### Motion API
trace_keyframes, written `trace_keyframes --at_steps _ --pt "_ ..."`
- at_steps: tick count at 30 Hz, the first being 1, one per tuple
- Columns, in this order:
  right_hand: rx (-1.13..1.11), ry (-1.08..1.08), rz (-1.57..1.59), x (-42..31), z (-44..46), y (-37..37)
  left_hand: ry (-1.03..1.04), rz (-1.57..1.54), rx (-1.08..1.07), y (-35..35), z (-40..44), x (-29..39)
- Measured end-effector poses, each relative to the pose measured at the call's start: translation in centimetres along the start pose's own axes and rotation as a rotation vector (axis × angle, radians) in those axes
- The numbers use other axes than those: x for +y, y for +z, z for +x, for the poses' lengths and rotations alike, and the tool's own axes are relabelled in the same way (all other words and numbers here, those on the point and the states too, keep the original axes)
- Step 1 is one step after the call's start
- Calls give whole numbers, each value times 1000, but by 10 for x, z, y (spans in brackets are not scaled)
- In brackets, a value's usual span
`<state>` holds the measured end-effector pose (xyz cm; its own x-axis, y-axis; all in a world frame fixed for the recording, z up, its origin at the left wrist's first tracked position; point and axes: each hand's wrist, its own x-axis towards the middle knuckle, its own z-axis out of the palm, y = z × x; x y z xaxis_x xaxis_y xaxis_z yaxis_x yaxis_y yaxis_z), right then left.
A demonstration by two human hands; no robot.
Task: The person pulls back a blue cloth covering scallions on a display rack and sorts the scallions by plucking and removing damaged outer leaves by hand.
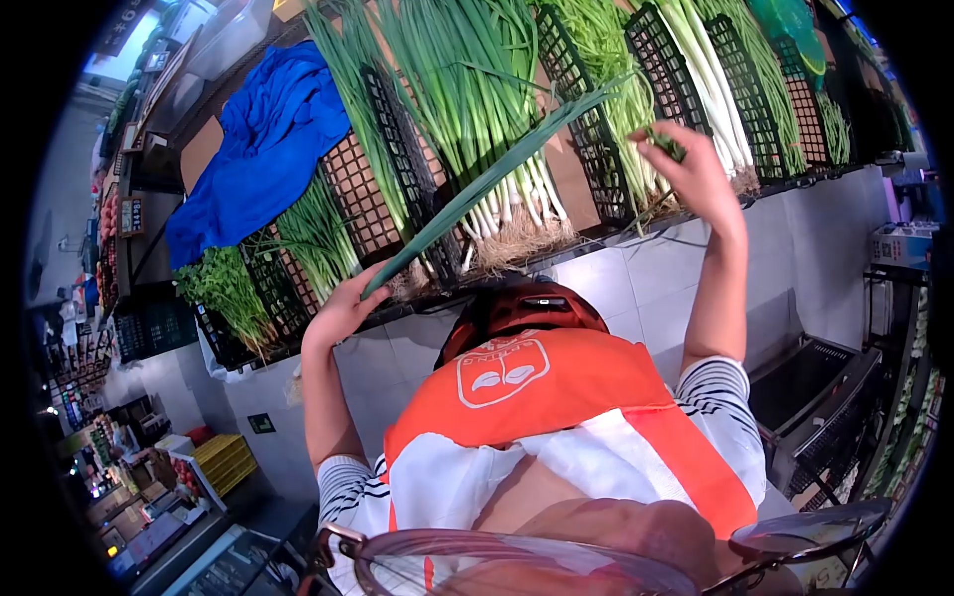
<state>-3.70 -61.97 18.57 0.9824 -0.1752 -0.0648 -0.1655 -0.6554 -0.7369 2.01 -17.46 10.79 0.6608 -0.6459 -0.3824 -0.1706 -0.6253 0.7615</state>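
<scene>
A long green leaf stalk runs diagonally over the crates, its lower end gripped in my left hand. My right hand is raised at the right, its fingers curled around a small bit of green leaf. Below that hand, thin loose leaves hang at the crate edge. Between my hands lie green onions with white stems and stringy roots toward me. Leafy greens fill the crate nearest my right hand.
Black plastic crates stand in a row along the display. A blue cloth covers part of the left side, above leafy herbs. More white-stemmed onions lie at the right. A black basket stands low right.
</scene>
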Motion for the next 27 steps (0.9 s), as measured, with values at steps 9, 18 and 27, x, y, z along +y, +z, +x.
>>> trace_keyframes --at_steps 9,18,27 --pt "-112 -792 -416 -7 37 61 -39 32 -49 -1 -2 3" --pt "-58 -947 -460 6 52 88 17 -1 -63 -1 -5 5" --pt "-177 -861 -387 0 26 84 -42 76 5 1 -10 -4"
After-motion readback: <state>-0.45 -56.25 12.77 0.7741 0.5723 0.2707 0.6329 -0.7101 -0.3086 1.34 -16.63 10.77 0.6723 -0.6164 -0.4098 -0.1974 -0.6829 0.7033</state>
